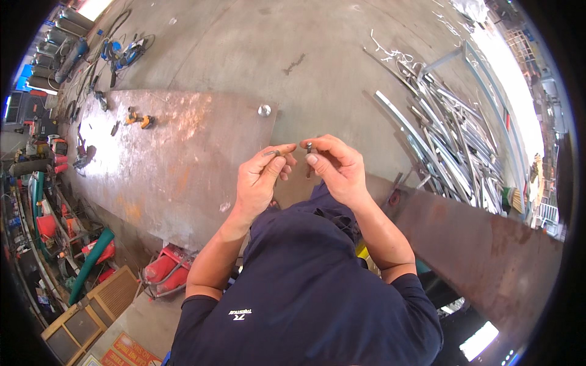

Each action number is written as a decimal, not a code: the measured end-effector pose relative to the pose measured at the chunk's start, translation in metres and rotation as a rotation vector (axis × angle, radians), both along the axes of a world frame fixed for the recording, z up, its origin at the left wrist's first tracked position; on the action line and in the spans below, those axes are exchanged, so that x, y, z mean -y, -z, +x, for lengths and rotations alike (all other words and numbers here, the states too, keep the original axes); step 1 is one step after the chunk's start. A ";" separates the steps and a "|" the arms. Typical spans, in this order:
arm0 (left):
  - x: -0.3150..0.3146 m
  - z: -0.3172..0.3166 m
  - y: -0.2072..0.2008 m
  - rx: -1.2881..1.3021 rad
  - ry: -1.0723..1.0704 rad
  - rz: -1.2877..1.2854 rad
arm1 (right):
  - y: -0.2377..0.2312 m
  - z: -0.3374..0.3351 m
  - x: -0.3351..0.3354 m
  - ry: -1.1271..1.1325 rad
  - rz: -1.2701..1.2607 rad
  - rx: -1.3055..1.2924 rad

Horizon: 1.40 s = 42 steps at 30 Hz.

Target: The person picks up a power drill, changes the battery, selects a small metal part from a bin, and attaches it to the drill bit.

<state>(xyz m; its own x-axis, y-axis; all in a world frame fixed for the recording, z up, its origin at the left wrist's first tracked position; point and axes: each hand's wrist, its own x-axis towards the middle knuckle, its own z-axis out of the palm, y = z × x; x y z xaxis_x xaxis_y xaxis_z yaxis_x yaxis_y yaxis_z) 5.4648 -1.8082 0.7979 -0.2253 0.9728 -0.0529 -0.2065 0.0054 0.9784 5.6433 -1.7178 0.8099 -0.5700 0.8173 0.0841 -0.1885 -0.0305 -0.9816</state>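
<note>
Both hands are held up close together in front of my chest. My left hand [259, 181] pinches a thin, short metal piece [272, 153] between thumb and forefinger; its exact kind is too small to tell. My right hand [342, 171] grips a bolt [309, 148] with a rounded dark head pointing up. Its shank runs down behind the thumb, partly hidden. The two forefingers nearly meet at their tips. Left of them lies a large brownish metal sheet [177, 152], with a round silver metal piece [264, 110] near its far right corner.
Yellow-and-black power drills [139, 119] lie on the sheet. A pile of metal offcuts [455, 134] covers the floor at right, beyond a rusty steel beam [476, 244]. Red cylinders [168, 271] stand at lower left. Blue tools with cables [125, 55] lie far left.
</note>
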 end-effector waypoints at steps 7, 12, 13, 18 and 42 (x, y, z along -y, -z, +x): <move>-0.193 0.016 0.015 -0.073 -0.126 -0.024 | 0.021 -0.001 -0.202 -0.040 0.270 0.181; -0.315 0.032 -0.015 -0.246 -0.194 0.085 | 0.002 0.005 -0.332 -0.096 0.152 0.156; -0.335 0.032 -0.019 -0.231 -0.208 0.107 | -0.003 0.004 -0.356 -0.099 0.290 0.168; -0.435 0.007 -0.026 -0.254 -0.224 0.131 | -0.009 -0.020 -0.467 -0.092 0.511 0.182; -0.773 -0.312 0.001 0.607 -0.579 0.035 | 0.000 -0.397 -0.855 -0.578 -0.333 -0.032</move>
